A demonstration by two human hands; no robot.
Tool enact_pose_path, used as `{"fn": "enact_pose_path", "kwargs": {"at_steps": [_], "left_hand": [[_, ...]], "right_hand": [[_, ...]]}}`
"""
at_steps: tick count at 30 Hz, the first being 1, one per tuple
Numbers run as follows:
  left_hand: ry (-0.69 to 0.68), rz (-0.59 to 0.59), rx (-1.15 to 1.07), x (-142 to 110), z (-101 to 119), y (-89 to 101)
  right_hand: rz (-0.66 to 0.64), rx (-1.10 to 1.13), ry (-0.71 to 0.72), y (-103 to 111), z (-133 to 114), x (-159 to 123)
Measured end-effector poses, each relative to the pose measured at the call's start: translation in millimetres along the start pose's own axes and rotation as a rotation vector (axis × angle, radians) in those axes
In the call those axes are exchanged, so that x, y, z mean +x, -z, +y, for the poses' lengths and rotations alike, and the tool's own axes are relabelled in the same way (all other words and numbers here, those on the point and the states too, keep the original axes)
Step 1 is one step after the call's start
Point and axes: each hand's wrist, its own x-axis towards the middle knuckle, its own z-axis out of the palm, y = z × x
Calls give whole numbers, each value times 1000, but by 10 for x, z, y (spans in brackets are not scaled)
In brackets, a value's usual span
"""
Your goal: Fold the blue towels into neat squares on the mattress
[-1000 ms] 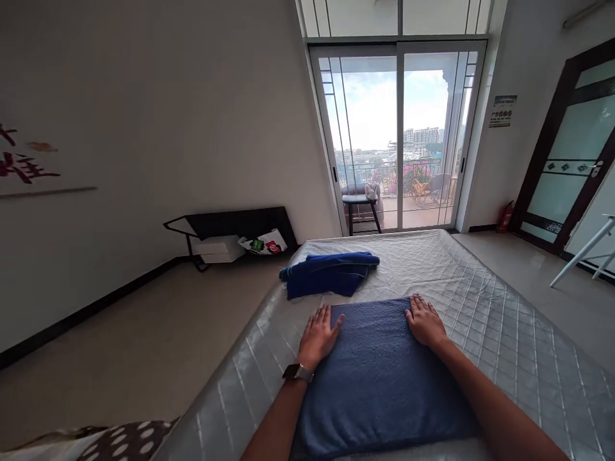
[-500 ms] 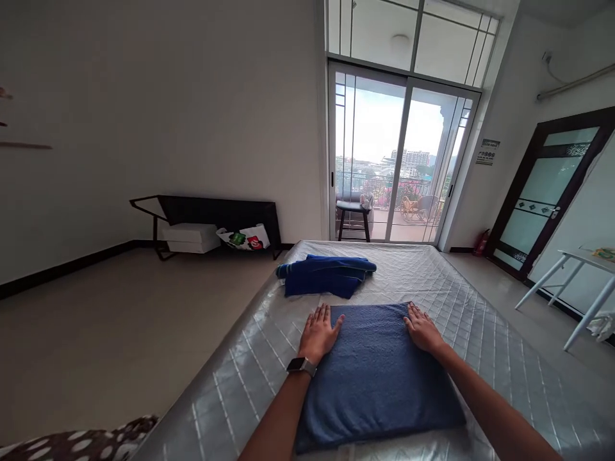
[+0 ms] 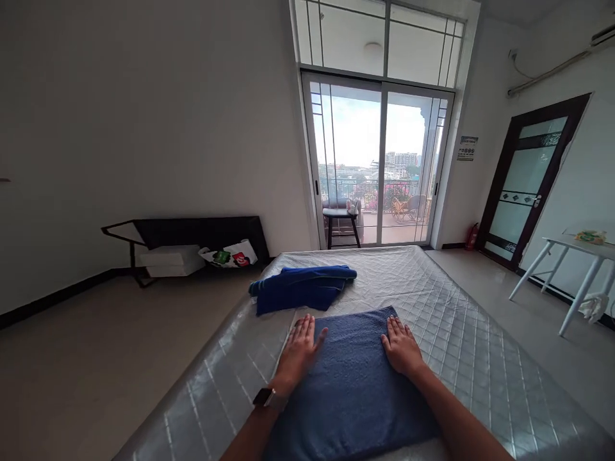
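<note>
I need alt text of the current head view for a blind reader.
A person's left hand and right hand, palms down, are at opposite edges of a blue-gray cloth on a silver quilted mattress. Beyond are a deeper blue cloth and glass sliding doors.

Silvery-grey bed (image 3: pixel 461 342) before me, quilted in crossing lines, surface glossy, paler and wrinkled toward far end. Slate-blue cloth (image 3: pixel 358 390) lies flat on near part, far edge fairly straight. Just beyond, toward left side, deep-blue cloth (image 3: pixel 303 288) lies loosely folded, thin lighter stripes at its left end.
</note>
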Motion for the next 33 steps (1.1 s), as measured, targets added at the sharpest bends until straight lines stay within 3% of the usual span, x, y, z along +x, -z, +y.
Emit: {"fn": "enact_pose_path", "kwargs": {"at_steps": [6,8,10,12,14,18,22,25,29,33], "left_hand": [[-373,-28,-61,-68,1222,-156],[-418,-17,-63,-46,1495,-204],[-402,-33,-57,-24,1585,-225],[-363,-65,-43,-30,1494,-214],[-311,-97,-22,-77,1254,-172],[-119,-158,17,-266,535,-53],[44,-105,31,-464,-50,-16],[88,-48,27,-529,-171,-32],[96,-35,11,-531,-91,3],[85,-49,-8,-530,-56,47]], "right_hand": [[20,23,28,-48,32,7],[17,9,45,-65,50,11],[12,-3,51,-73,58,17],[18,-3,45,-67,53,19],[23,3,38,-47,36,15],[12,4,19,5,5,-7],[12,-17,19,25,1,-24],[8,-40,17,48,-9,-23],[19,-76,-1,128,-51,-76],[37,-114,17,127,-23,-330]]}}
